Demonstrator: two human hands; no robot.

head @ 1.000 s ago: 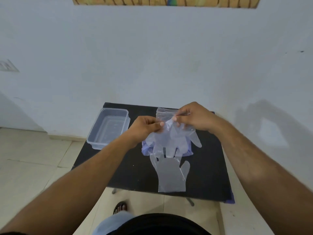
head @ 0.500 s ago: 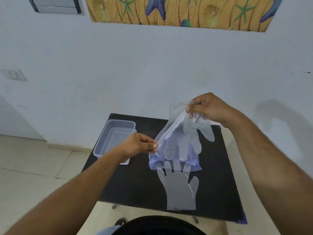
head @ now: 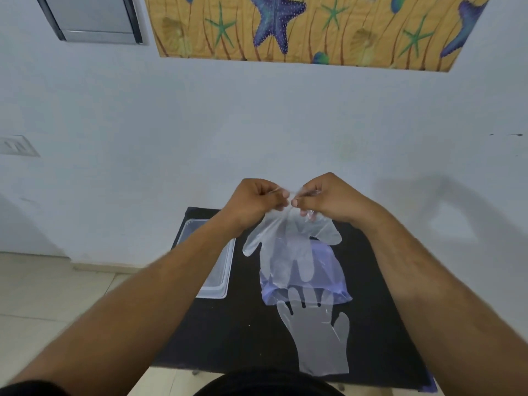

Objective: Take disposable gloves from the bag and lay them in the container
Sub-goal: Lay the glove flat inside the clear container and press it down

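Note:
My left hand [head: 257, 200] and my right hand [head: 325, 200] are raised above the black table [head: 217, 332], close together, both pinching the cuff of a clear disposable glove [head: 281, 247] that hangs fingers down. Under it lies the bluish plastic bag [head: 335, 284]. Another clear glove [head: 320, 335] lies flat on the table in front of the bag, fingers toward it. The clear plastic container [head: 225, 270] stands on the table's left side, partly hidden by my left forearm.
A white wall rises right behind the table, with a starfish picture [head: 300, 27] and a grey panel [head: 91, 18] high up. Tiled floor [head: 43, 295] lies to the left. The table's front edge is near my body.
My hands, spread apart half a second ago, have come together at the top of the glove, which now hangs out above the bag. The view has tilted upward.

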